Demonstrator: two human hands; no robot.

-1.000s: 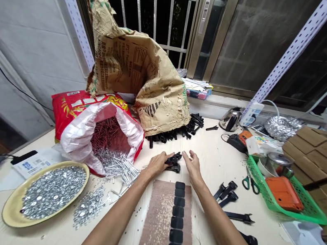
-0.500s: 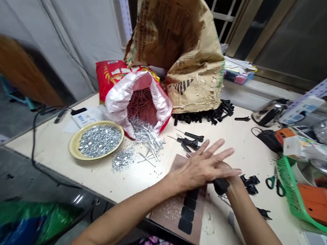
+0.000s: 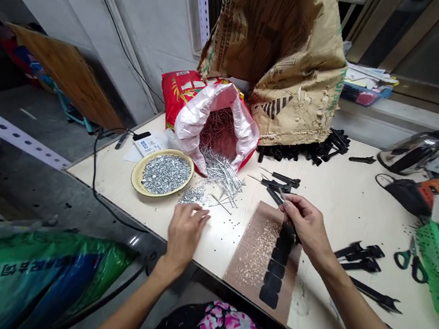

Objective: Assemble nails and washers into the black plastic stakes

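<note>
My left hand (image 3: 186,232) is at the near edge of a small pile of washers (image 3: 192,195), its fingers bent and close together; what they hold, if anything, is too small to make out. My right hand (image 3: 306,224) pinches a black plastic part (image 3: 288,221) above the top of a brown board (image 3: 255,238). The board carries a row of black pads (image 3: 272,283) and pale crumbs. Beyond my right hand lie black parts with thin metal pins (image 3: 277,184). Long silver nails (image 3: 223,176) spill from a red and white bag (image 3: 188,120).
A yellow bowl of washers (image 3: 136,177) stands at the left. Behind is a large paper sack (image 3: 297,104) over black parts. More black parts (image 3: 364,256), scissors (image 3: 412,258), a green basket (image 3: 430,261) and a kettle (image 3: 411,151) are at the right.
My left hand has moved left, from over the board and my right wrist to the washers. My right hand now shows over the board, holding a black part. The view has shifted left.
</note>
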